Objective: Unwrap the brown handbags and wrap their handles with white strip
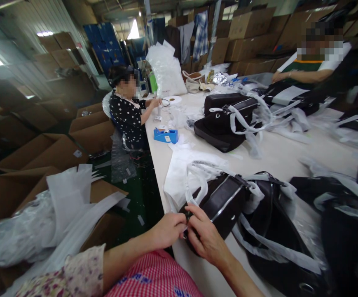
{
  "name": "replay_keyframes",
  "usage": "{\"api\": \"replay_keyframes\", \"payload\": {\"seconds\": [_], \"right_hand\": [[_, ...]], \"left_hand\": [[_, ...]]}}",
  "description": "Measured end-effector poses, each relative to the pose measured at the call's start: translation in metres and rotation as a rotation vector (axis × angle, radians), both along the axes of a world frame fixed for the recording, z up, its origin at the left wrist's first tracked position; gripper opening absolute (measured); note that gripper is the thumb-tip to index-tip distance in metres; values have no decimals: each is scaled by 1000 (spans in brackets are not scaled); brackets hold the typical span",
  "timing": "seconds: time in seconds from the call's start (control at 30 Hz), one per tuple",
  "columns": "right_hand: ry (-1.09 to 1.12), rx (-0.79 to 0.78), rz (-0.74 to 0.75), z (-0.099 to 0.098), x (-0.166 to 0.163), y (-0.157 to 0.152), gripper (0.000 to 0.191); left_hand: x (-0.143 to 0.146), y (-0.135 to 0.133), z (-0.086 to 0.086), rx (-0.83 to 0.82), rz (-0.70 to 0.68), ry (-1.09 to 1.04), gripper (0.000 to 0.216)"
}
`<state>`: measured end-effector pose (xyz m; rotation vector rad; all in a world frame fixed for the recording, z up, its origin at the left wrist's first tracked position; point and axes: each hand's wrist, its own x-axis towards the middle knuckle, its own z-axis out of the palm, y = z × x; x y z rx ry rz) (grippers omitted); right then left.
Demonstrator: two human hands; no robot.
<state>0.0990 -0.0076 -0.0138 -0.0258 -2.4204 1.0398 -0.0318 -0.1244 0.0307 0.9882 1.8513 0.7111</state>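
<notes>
A black handbag (223,198) with a metal zipper lies at the table's near left edge. White wrapping covers its handle (199,185), which stands up from the bag. My left hand (170,227) is closed in a pinch at the bag's left end; what sits between its fingertips is too small to make out. My right hand (206,236) curls its fingers around the same end, near a small dark metal fitting, and its fingertips almost meet the left ones. A second black bag (273,231) with wrapped straps lies just to the right.
White sheets (177,177) and a blue tape dispenser (165,135) lie beyond the bag on the table (158,165). Another black bag (225,123) rests further back. Open cartons (39,152) and plastic wrapping (21,231) stand at left. Co-workers (129,111) sit around the table.
</notes>
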Motion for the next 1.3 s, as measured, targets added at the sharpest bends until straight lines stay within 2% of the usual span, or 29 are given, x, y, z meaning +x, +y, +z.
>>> {"api": "replay_keyframes", "payload": {"seconds": [0.13,0.27,0.43,0.5,0.63,0.77,0.87,0.97,1.13,1.23,1.3], "right_hand": [[-8,-119,-172,-1,-5,-7,14],[-76,-189,-230,2,-11,-12,18],[-57,-171,-294,1,-9,-12,12],[-1,-125,-312,1,-3,-11,14],[9,107,-202,2,17,-11,20],[-4,265,-174,-3,24,-13,22],[-9,300,-206,-4,18,-14,20],[-95,350,-170,5,12,-12,18],[-219,377,2,22,5,0,11],[-256,366,86,21,1,6,14],[-272,353,118,17,-2,8,16]], "left_hand": [[5,-6,-1,89,52,31,24],[10,-8,2,103,72,70,27],[11,-4,-2,45,95,185,27],[12,-3,-6,21,139,162,24],[14,-4,-14,-29,234,-45,21],[14,-7,-19,-46,245,-93,20],[14,-10,-21,-20,238,-86,22],[14,-13,-21,-29,233,-52,25],[16,-19,-22,7,206,-63,31],[16,-22,-20,19,188,-66,32],[17,-23,-15,31,157,3,29]]}}
